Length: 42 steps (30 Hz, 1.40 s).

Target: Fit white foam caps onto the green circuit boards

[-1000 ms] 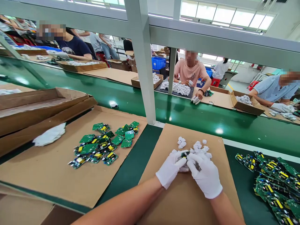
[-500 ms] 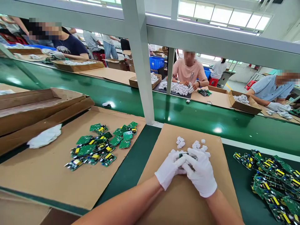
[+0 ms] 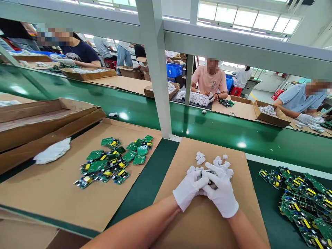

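My left hand [image 3: 188, 188] and my right hand [image 3: 221, 192], both in white gloves, meet over the brown cardboard sheet [image 3: 178, 221]. Their fingers are closed around a small circuit board [image 3: 204, 172], of which only a dark green edge shows; the fingers cover the rest. Just beyond the hands lie small white lumpy pieces [image 3: 200, 158] in loose clusters, some partly behind my fingers. More white pieces [image 3: 227, 170] sit beside the right fingertips.
Green circuit boards with yellow parts [image 3: 106, 164] lie heaped on cardboard at left, near a white cloth [image 3: 53, 151] and cardboard box [image 3: 46, 126]. Another board heap [image 3: 301, 204] is at right. A grey post [image 3: 155, 69] rises before the green conveyor [image 3: 220, 131]; people work beyond.
My fingers have shifted slightly around the board, with the right hand's fingers lifting and spreading a little. Small white items on the green conveyor have moved left. The view has shifted slightly.
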Each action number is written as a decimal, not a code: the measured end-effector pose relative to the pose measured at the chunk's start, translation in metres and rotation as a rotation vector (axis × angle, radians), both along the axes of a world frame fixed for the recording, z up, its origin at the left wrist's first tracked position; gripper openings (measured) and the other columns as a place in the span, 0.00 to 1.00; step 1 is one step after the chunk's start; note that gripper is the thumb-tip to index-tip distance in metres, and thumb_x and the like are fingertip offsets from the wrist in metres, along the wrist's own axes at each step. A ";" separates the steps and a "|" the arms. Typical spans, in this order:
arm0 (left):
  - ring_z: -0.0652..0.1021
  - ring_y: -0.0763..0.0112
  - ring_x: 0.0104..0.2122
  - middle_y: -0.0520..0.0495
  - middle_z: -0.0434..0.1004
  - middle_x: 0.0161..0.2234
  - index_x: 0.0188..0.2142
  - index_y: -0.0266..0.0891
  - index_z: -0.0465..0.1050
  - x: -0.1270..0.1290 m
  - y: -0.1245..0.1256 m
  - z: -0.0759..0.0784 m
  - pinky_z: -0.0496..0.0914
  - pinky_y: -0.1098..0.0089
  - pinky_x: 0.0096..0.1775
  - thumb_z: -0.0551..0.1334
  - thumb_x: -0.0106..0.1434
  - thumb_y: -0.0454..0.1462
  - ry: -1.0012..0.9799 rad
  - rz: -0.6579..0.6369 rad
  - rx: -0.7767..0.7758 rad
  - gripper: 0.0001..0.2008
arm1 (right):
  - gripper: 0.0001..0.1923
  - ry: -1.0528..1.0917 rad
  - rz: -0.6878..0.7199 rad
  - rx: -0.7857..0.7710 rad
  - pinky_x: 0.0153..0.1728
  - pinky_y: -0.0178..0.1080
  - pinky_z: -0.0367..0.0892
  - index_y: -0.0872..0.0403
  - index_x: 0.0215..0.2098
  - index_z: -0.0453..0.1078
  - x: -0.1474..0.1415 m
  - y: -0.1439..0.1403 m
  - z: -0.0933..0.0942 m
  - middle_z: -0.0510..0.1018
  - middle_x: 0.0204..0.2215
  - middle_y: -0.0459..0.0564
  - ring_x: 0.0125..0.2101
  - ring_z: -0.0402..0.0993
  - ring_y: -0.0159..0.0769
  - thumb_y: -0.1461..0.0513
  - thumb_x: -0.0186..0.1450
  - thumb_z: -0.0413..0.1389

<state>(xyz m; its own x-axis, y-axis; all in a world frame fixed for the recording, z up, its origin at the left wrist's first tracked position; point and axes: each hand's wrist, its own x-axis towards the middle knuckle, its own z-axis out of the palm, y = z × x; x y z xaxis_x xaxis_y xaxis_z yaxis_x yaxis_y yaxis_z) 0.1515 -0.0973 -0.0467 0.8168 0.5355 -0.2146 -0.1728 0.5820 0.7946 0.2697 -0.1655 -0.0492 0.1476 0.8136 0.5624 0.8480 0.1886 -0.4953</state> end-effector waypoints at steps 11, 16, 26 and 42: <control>0.67 0.76 0.26 0.51 0.66 0.26 0.25 0.35 0.68 -0.002 -0.003 0.011 0.67 0.71 0.32 0.64 0.53 0.46 -0.144 -0.060 -0.064 0.15 | 0.32 0.691 0.126 -0.412 0.45 0.42 0.71 0.54 0.60 0.56 -0.003 -0.007 0.006 0.72 0.51 0.55 0.47 0.72 0.44 0.53 0.61 0.56; 0.69 0.73 0.30 0.50 0.67 0.27 0.26 0.36 0.66 -0.004 -0.006 0.020 0.67 0.70 0.34 0.62 0.55 0.45 -0.117 -0.041 -0.037 0.14 | 0.23 0.658 0.156 -0.410 0.52 0.44 0.64 0.52 0.55 0.63 0.000 -0.007 0.012 0.71 0.52 0.53 0.51 0.68 0.42 0.53 0.63 0.53; 0.72 0.72 0.31 0.47 0.71 0.32 0.38 0.36 0.69 -0.005 -0.008 0.015 0.69 0.67 0.36 0.59 0.57 0.49 -0.066 -0.091 0.100 0.18 | 0.21 0.753 0.141 -0.393 0.48 0.42 0.66 0.51 0.49 0.69 0.004 -0.006 0.017 0.77 0.44 0.51 0.45 0.72 0.41 0.50 0.62 0.53; 0.72 0.71 0.33 0.46 0.72 0.35 0.40 0.36 0.71 -0.006 -0.002 0.016 0.67 0.70 0.37 0.65 0.52 0.35 -0.131 -0.179 0.178 0.15 | 0.23 0.730 0.197 -0.419 0.42 0.42 0.71 0.50 0.53 0.67 0.007 -0.007 0.021 0.79 0.38 0.49 0.39 0.74 0.41 0.49 0.64 0.48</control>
